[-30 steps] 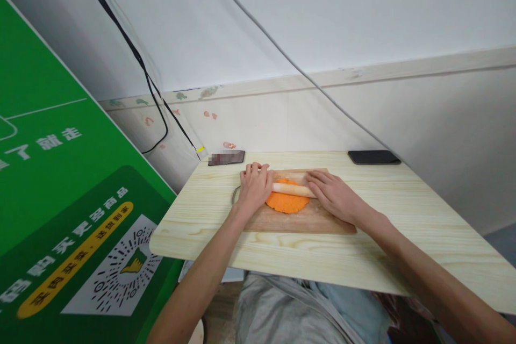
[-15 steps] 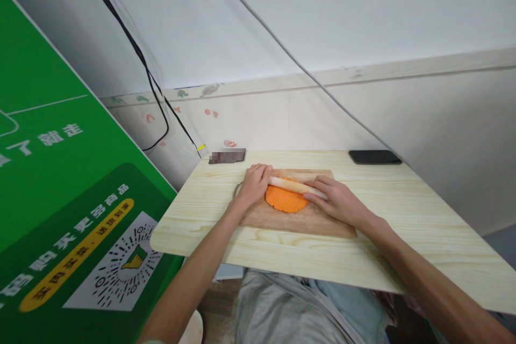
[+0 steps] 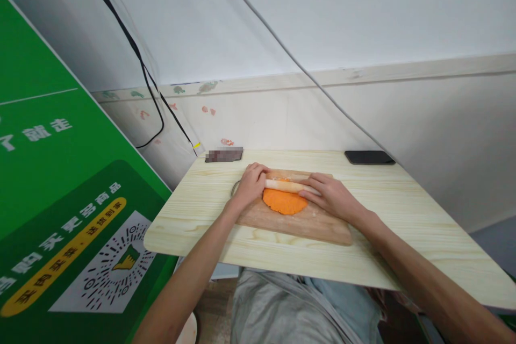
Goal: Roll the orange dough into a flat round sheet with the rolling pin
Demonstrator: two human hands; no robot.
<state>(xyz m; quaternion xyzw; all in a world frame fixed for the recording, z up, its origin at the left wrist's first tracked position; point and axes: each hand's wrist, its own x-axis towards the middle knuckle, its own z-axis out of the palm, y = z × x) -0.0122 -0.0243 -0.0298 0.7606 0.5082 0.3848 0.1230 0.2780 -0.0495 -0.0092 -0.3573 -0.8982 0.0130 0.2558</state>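
Note:
A pale wooden rolling pin (image 3: 282, 186) lies across a flattened round of orange dough (image 3: 284, 202). My left hand (image 3: 252, 183) is closed on the pin's left end, and my right hand (image 3: 328, 193) grips its right end, with fingers stretched along the wood. Under the dough is a wooden cutting board (image 3: 296, 230), which has a metal ring handle (image 3: 235, 188) at its left side, partly behind my left hand. Specks of dough or flour dot the board. Most of the dough shows on the near side of the pin, with a thin strip beyond it.
The board rests on a light wood-grain table (image 3: 193, 215) against the wall. A black phone (image 3: 370, 157) lies at the back right, and a dark flat item (image 3: 224, 154), partly blurred out, at the back left. A green printed panel (image 3: 80, 172) stands to the left; black cables (image 3: 133, 37) hang beside it.
The rolling pin has turned slightly, its right end now nearer level with the left. Both hands still hold it. The board has swung a little, and the whole view has shifted slightly.

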